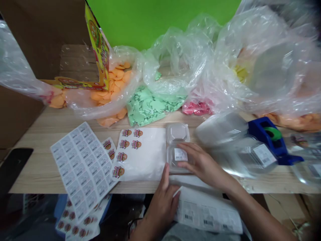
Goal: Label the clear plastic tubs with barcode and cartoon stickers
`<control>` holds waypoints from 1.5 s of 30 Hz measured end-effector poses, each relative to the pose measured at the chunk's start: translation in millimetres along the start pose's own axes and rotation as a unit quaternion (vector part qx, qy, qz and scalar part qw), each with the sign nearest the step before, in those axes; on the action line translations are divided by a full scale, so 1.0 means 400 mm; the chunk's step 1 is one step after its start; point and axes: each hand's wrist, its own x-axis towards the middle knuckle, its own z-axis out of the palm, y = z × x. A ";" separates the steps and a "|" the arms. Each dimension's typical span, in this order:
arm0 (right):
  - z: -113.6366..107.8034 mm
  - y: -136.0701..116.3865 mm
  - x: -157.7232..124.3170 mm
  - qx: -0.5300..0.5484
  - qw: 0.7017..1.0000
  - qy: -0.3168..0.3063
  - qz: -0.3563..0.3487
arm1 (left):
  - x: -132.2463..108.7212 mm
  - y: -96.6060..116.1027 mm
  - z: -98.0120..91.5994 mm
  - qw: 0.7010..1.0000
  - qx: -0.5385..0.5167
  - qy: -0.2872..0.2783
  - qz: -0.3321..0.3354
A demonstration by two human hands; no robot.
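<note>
A clear plastic clamshell container [172, 167] sits open at the table's front edge, its two halves one behind the other; the far half [177, 133] is plain. A white barcode label [181, 154] is on the near half. My right hand [200, 162] lies over this half, fingers apart, fingertips at the label. My left hand [163, 201] has its index finger upright against the container's near left corner. Between its thumb and fingers is the edge of a sheet of barcode labels [208, 214], which hangs over my lap.
Sticker sheets with burger characters [140, 154] and barcode labels [82, 164] lie left. Behind are bags of orange [117, 78], green [150, 105] and pink pieces [198, 107]. Stacked clear containers [225, 129], a blue tape dispenser [269, 140] right; a dark phone-like slab [16, 167] far left.
</note>
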 end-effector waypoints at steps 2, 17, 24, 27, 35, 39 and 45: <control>-0.014 0.001 0.009 0.014 1.000 -0.014 0.006 | -0.003 0.001 0.004 1.000 -0.004 0.005 0.000; -0.040 -0.022 0.032 0.068 0.995 -0.076 0.008 | 0.004 0.019 0.002 0.999 -0.007 0.038 0.024; -0.082 -0.060 0.054 0.104 0.992 -0.064 0.037 | 0.105 0.042 -0.023 0.992 0.094 -0.021 0.076; -0.134 -0.085 0.036 0.115 0.992 -0.035 0.048 | 0.126 0.045 -0.022 0.993 0.090 -0.051 0.057; -0.145 -0.066 0.036 0.025 0.998 -0.043 -0.024 | 0.121 0.109 -0.060 0.996 0.026 0.005 0.084; -0.112 -0.048 0.060 0.011 1.000 -0.019 -0.020 | 0.151 0.120 -0.089 0.993 0.037 0.038 0.106; -0.071 -0.058 0.106 0.013 1.000 0.016 0.000 | 0.248 0.077 -0.066 0.987 0.132 -0.030 0.089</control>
